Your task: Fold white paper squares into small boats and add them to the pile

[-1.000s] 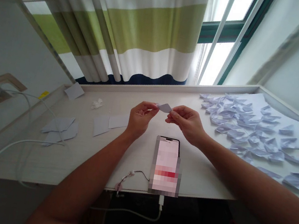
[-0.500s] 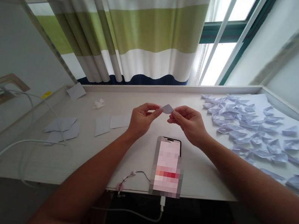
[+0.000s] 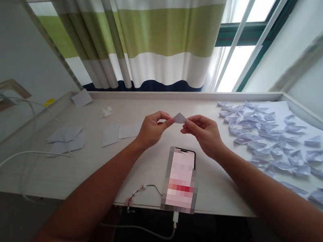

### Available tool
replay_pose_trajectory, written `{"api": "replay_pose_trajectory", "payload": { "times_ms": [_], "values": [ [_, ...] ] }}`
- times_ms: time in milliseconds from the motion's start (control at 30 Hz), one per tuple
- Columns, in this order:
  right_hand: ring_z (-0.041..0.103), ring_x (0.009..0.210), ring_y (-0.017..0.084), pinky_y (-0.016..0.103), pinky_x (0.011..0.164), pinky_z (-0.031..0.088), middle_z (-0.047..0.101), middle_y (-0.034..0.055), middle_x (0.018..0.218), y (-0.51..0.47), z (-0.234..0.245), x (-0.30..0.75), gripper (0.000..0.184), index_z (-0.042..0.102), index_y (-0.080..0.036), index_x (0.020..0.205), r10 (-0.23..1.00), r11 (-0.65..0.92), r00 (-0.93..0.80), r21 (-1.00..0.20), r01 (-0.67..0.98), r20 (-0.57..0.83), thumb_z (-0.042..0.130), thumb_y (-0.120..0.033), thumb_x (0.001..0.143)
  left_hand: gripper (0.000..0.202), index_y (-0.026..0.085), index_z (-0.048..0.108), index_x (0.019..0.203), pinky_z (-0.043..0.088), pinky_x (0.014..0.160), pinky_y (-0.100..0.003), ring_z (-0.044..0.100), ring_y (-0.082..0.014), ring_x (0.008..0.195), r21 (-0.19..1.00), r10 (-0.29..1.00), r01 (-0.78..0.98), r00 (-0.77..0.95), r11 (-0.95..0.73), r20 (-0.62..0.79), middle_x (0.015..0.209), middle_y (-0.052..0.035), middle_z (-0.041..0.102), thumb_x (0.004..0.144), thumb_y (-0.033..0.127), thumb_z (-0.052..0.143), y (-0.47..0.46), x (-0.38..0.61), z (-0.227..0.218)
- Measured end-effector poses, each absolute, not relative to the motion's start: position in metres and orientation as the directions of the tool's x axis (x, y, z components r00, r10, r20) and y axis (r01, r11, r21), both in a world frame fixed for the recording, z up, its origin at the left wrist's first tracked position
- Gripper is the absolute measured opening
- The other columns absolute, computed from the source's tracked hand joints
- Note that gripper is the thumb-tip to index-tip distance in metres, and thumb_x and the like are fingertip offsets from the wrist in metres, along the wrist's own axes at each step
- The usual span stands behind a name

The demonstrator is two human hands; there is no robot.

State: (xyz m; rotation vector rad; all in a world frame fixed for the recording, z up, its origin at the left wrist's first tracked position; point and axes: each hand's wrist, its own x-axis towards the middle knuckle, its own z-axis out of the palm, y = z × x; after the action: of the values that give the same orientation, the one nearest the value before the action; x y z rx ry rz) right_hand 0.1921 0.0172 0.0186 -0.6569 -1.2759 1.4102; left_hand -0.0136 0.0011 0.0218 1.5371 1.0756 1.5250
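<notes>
Head: folded paper [image 3: 180,118] in 2 hands [image 3: 151,129]

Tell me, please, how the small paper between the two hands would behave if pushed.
The small paper is probably light: left hand and right hand pinch only its ends. It looks stiff, showing no clear sag. A push may crease it: the folded papers hold creases.
</notes>
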Motion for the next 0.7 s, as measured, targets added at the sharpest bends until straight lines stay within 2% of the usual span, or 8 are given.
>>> {"api": "replay_pose_trajectory", "payload": {
  "times_ms": [67,167,300,467,700],
  "values": [
    [0.079,0.072,0.019,0.040,0.079,0.071,0.081,0.0030,0.078,0.0165,0.0181,0.1912,0.045,0.081,-0.021,0.084,0.932,0.128,-0.283,-0.936,-0.329,0.227,0.103,-0.056,0.069,0.035,0.019,0.079,0.089,0.057,0.081,-0.030,0.068,-0.0150,0.082,0.917,0.912,0.027,-0.090,-0.399,0.400,0.085,-0.0023,0.074,0.076,0.045,0.098,0.0015,-0.0121,0.0208],
    [0.080,0.073,0.019,0.041,0.082,0.071,0.081,0.0032,0.079,0.0159,0.0184,0.1906,0.046,0.079,-0.020,0.085,0.932,0.108,-0.294,-0.937,-0.331,0.211,0.103,-0.057,0.069,0.046,0.020,0.080,0.100,0.058,0.078,-0.028,0.068,-0.0129,0.079,0.924,0.926,-0.114,-0.146,-0.365,0.348,0.084,0.0010,0.073,0.066,0.040,0.104,0.0017,-0.0087,0.0195],
    [0.079,0.074,0.019,0.042,0.085,0.071,0.081,0.0031,0.080,0.0171,0.0187,0.1920,0.045,0.079,-0.020,0.086,0.931,0.087,-0.302,-0.928,-0.362,0.205,0.104,-0.054,0.070,0.051,0.019,0.079,0.095,0.061,0.081,-0.030,0.071,-0.0135,0.083,0.944,0.975,-0.247,-0.091,-0.219,0.203,0.088,-0.0006,0.077,0.062,0.047,0.106,0.0005,-0.0068,0.0196],
    [0.079,0.075,0.019,0.044,0.088,0.071,0.081,0.0036,0.082,0.0201,0.0175,0.1950,0.043,0.079,-0.021,0.088,0.926,0.063,-0.324,-0.925,-0.374,0.194,0.103,-0.053,0.072,0.058,0.019,0.078,0.098,0.063,0.082,-0.034,0.080,-0.0214,0.091,0.966,0.996,-0.248,0.023,-0.078,0.086,0.090,-0.0048,0.082,0.062,0.056,0.105,-0.0019,-0.0079,0.0202],
    [0.080,0.074,0.019,0.041,0.084,0.070,0.081,0.0032,0.082,0.0217,0.0164,0.1966,0.045,0.078,-0.020,0.087,0.925,0.029,-0.346,-0.936,-0.352,0.158,0.103,-0.053,0.071,0.057,0.019,0.078,0.099,0.061,0.085,-0.034,0.083,-0.0254,0.098,0.965,0.987,-0.216,-0.083,-0.151,0.136,0.097,-0.0080,0.086,0.060,0.050,0.106,0.0005,-0.0109,0.0200]
  ]
}}
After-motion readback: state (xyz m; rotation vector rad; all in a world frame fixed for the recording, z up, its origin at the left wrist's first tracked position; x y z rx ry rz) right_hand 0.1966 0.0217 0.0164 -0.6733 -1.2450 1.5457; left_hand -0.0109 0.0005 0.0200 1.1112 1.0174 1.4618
